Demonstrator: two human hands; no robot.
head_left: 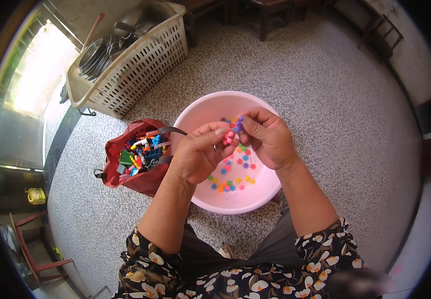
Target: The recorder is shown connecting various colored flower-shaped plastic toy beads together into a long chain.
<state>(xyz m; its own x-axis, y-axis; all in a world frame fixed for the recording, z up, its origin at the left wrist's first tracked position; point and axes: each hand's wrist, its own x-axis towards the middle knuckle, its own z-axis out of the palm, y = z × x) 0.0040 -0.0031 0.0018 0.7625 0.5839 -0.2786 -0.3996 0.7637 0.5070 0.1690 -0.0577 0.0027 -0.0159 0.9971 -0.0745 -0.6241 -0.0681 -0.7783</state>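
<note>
Over a round pink basin (200, 202), both of my hands are raised close together. My left hand (198, 152) pinches a pink flower-shaped plastic piece (230, 138) between thumb and fingers. Right beside it, my right hand (272, 137) grips a purple flower-shaped piece (238, 124). The two pieces are very near each other; whether they are joined I cannot tell. Inside the basin lie several small flower pieces (226, 186) in yellow, blue, pink, orange and green, some in clusters. My hands hide part of the far side of the basin.
A red bag (150, 185) full of mixed toy parts stands against the basin's left. Behind it is a white slatted basket (140, 74) holding metal pans and utensils. A yellow jug (36, 196) and a wooden chair (28, 249) are at far left. Wooden furniture (270, 10) lines the back.
</note>
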